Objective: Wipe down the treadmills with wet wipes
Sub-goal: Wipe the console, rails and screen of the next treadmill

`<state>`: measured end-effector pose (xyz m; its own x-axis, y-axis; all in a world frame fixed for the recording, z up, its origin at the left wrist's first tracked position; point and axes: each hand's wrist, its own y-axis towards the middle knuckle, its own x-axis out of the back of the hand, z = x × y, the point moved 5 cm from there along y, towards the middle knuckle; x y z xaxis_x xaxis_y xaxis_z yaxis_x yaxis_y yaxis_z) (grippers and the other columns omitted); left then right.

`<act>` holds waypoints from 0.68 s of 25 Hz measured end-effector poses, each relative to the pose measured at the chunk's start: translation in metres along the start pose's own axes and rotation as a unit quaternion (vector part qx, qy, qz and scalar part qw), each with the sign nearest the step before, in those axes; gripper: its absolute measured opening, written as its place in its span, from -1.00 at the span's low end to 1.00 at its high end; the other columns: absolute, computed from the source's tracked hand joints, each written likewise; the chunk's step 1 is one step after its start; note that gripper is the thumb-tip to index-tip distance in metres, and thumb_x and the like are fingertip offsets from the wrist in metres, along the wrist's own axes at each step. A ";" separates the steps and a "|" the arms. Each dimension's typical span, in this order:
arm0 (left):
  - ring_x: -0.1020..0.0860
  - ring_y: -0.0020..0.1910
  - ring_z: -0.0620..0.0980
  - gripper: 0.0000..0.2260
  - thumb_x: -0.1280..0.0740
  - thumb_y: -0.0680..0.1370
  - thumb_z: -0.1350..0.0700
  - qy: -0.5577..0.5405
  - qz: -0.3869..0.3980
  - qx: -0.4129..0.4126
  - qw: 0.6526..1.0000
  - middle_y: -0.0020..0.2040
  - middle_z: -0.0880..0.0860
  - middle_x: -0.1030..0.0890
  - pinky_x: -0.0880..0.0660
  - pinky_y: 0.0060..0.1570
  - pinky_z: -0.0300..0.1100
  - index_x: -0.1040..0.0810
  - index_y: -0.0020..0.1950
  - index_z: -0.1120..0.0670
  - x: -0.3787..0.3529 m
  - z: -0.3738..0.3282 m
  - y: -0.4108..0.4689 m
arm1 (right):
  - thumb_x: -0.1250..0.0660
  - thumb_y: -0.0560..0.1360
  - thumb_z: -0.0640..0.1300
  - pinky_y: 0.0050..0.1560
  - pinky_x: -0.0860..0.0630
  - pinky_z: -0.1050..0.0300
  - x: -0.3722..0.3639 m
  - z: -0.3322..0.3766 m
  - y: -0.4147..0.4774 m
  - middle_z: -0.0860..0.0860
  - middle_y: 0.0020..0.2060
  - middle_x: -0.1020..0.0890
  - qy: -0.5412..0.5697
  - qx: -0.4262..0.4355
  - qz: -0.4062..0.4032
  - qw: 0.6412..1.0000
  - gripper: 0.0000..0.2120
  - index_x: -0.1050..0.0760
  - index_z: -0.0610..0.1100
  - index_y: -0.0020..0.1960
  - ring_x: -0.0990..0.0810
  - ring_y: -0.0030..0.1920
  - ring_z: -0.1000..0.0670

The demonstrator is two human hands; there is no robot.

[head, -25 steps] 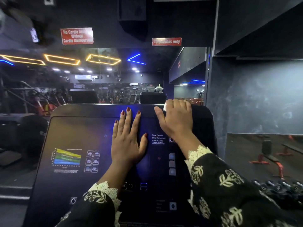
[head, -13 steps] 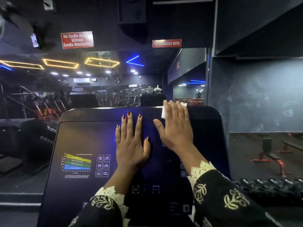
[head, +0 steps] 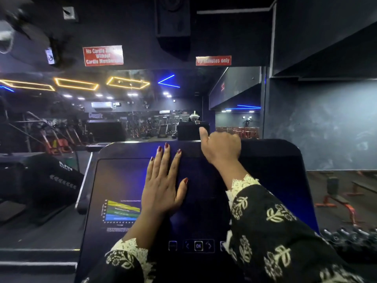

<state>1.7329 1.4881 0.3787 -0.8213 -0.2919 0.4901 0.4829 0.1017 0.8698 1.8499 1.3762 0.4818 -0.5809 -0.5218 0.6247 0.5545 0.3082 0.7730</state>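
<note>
**Black console under both hands, wipe out of sight**

Black and glossy, the treadmill console (head: 265,170) fills the view from the centre down to 6 o'clock. The left hand (head: 163,184) lies flat on its middle, fingers straight and spread, holding nothing and seemingly steadying the panel. The right hand (head: 222,149) sits at 1 o'clock from it, on the console's top edge (head: 265,140). Its fingers are curled over the far side of that edge and its thumb (head: 203,132) sticks up. No wet wipe shows anywhere. It may be bunched under those curled fingers, but I cannot tell.

Judging by the right hand's place, the step in hand is the top edge, near its middle. No streaks or damp patches show on the dark surface, so how much is already clean cannot be read. Likely still to do are the right stretch of the edge toward 2 o'clock, the area around the coloured chart (head: 122,211) at 8 o'clock, and the OK button (head: 198,246) at 6 o'clock. Another dark machine (head: 51,180) stands at 9 o'clock, untouched.
</note>
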 end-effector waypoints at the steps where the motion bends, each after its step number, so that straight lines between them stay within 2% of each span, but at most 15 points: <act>1: 0.04 0.57 0.08 -0.38 -0.07 0.54 -0.14 -0.005 -0.004 0.016 1.000 0.59 0.10 -0.03 0.03 0.50 0.06 -0.13 0.57 0.05 0.000 0.001 -0.001 | 0.16 0.62 0.21 0.06 -0.37 -0.03 -0.001 0.008 0.003 -0.16 -0.10 -0.66 -0.007 -0.003 0.021 1.000 -0.32 -0.62 -0.18 -0.03 -0.60 -0.03 -0.19; 2: 0.04 0.57 0.08 -0.39 -0.07 0.53 -0.13 -0.008 -0.006 0.023 1.000 0.59 0.10 -0.03 0.05 0.50 0.05 -0.14 0.57 0.03 0.000 0.001 -0.002 | 0.14 0.62 0.21 0.03 -0.37 -0.02 -0.002 0.017 0.002 -0.14 -0.09 -0.66 -0.005 0.016 0.023 1.000 -0.35 -0.62 -0.16 -0.02 -0.60 -0.03 -0.19; 4: 0.05 0.57 0.12 -0.40 -0.08 0.51 -0.10 -0.012 -0.009 0.037 0.999 0.58 0.13 -0.03 0.09 0.49 0.05 -0.17 0.56 -0.02 -0.001 0.003 -0.003 | 0.10 0.61 0.20 -0.01 -0.36 -0.02 -0.005 0.030 -0.012 -0.09 -0.09 -0.65 0.019 0.111 -0.022 0.993 -0.44 -0.58 -0.10 0.02 -0.59 -0.03 -0.17; 6: 0.08 0.56 0.18 -0.39 -0.09 0.48 -0.08 -0.012 -0.009 0.062 0.998 0.58 0.17 0.00 0.09 0.48 0.07 -0.16 0.56 -0.08 -0.001 0.007 -0.003 | 0.07 0.56 0.22 0.14 -0.31 -0.03 -0.015 0.026 -0.031 -0.05 0.03 -0.59 0.043 0.177 -0.065 0.981 -0.47 -0.49 -0.09 0.18 -0.53 0.07 -0.15; 7: 0.09 0.56 0.21 -0.39 -0.10 0.48 -0.08 -0.009 -0.007 0.070 0.997 0.58 0.18 0.01 0.08 0.48 0.09 -0.15 0.56 -0.11 -0.001 0.007 -0.003 | 0.04 0.55 0.22 0.28 -0.23 -0.03 -0.020 0.018 -0.039 -0.06 0.15 -0.53 0.053 0.174 -0.075 0.980 -0.44 -0.42 -0.12 0.31 -0.47 0.19 -0.15; 9: 0.07 0.55 0.22 -0.39 -0.10 0.48 -0.09 -0.005 -0.006 0.071 0.997 0.58 0.18 -0.01 0.04 0.48 0.11 -0.16 0.55 -0.13 -0.001 0.007 -0.004 | 0.01 0.55 0.22 0.48 0.00 -0.04 -0.027 0.005 -0.060 -0.14 0.42 -0.31 0.068 0.104 -0.086 0.989 -0.34 -0.18 -0.18 0.50 -0.21 0.46 -0.16; 11: 0.00 0.55 0.21 -0.40 -0.11 0.48 -0.10 -0.006 -0.011 0.061 0.998 0.57 0.16 -0.07 -0.01 0.47 0.09 -0.20 0.54 -0.13 0.001 0.010 -0.005 | 0.02 0.56 0.22 0.51 0.11 -0.06 -0.032 0.007 -0.086 -0.17 0.54 -0.02 0.062 0.041 -0.080 0.994 -0.27 0.05 -0.21 0.56 0.08 0.54 -0.14; 12: -0.04 0.55 0.19 -0.41 -0.12 0.47 -0.11 -0.006 -0.015 0.052 0.999 0.57 0.15 -0.11 -0.04 0.46 0.07 -0.22 0.53 -0.11 0.003 0.013 -0.005 | 0.03 0.55 0.23 0.51 0.12 -0.07 -0.036 0.013 -0.098 -0.17 0.55 0.06 0.061 0.041 -0.071 0.995 -0.25 0.10 -0.21 0.56 0.15 0.55 -0.12; 15: -0.07 0.55 0.12 -0.39 -0.11 0.48 -0.12 -0.006 -0.013 0.016 1.000 0.57 0.09 -0.14 -0.11 0.43 0.03 -0.24 0.54 -0.03 0.006 0.024 -0.008 | 0.03 0.55 0.23 0.50 0.12 -0.04 -0.041 0.028 -0.096 -0.10 0.56 0.07 0.064 0.149 -0.056 0.985 -0.26 0.08 -0.17 0.57 0.15 0.55 -0.05; 17: -0.05 0.56 0.10 -0.38 -0.12 0.49 -0.12 -0.019 -0.011 0.001 1.000 0.57 0.07 -0.13 -0.12 0.44 0.03 -0.22 0.54 0.03 0.007 0.030 -0.009 | 0.05 0.55 0.23 0.49 0.06 -0.02 -0.036 0.032 -0.071 -0.12 0.54 -0.10 0.061 0.167 -0.057 0.982 -0.29 -0.06 -0.17 0.55 -0.01 0.54 -0.08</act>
<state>1.7140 1.5136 0.3761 -0.8423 -0.2581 0.4733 0.4649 0.0968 0.8801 1.8125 1.3981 0.4076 -0.5414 -0.6524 0.5304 0.2517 0.4761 0.8426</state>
